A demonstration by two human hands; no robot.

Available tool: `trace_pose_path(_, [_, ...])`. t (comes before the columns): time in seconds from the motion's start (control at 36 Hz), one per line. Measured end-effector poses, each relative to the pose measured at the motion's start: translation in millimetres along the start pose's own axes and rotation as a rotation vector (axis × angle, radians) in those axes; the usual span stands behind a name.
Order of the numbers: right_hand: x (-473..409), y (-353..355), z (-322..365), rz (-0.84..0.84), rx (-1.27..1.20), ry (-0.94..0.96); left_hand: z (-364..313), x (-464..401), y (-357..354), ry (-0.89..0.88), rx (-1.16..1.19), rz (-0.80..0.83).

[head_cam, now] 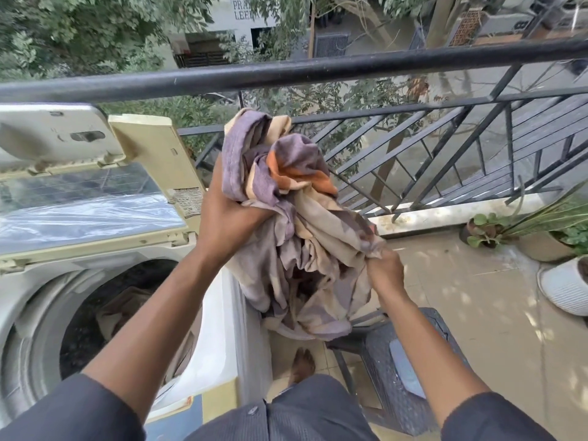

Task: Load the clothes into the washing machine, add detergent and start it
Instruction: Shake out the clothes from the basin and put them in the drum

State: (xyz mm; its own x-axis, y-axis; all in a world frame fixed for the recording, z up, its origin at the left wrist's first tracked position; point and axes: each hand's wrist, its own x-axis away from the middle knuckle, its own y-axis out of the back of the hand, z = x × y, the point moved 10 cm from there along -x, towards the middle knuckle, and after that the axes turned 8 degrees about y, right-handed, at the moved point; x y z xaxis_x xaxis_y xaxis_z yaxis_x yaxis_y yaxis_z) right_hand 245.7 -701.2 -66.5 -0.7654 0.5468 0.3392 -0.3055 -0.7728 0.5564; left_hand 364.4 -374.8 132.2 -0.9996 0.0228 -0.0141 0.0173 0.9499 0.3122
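Both hands (229, 218) grip bundled cloth (296, 237), beside open washer (105, 313)

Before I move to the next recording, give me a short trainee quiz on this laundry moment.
1. True or false: the washing machine lid is raised.
2. Which hands hold the patterned cloth? A) left hand only B) right hand only C) both
3. Fill in: the drum already holds some ____.

Key: 1 true; the lid stands folded up at the back. 2 C; the left hand grips the bundle high, the right pinches a lower edge, and the cloth hangs to the right of the machine, above the dark stool. 3 cloth; a brownish piece lies inside.
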Motion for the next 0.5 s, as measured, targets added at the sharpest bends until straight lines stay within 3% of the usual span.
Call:
trace_pose_path(0.17, [3.4,65.6,79.5,-0.143,-0.075,0.224,15.6,12.0,4.1,0.012,-0.129,-0.029])
trace_pose_path(0.31, [27.4,81.9,149.6,-0.113,-0.034,0.445,14.1,13.5,2.2,0.034,-0.128,-0.024])
trace_pose_path(0.5, [76.3,57.2,219.2,-0.012,-0.015,0.650,-13.1,18.5,-31.9,-0.068,-0.085,0.295])
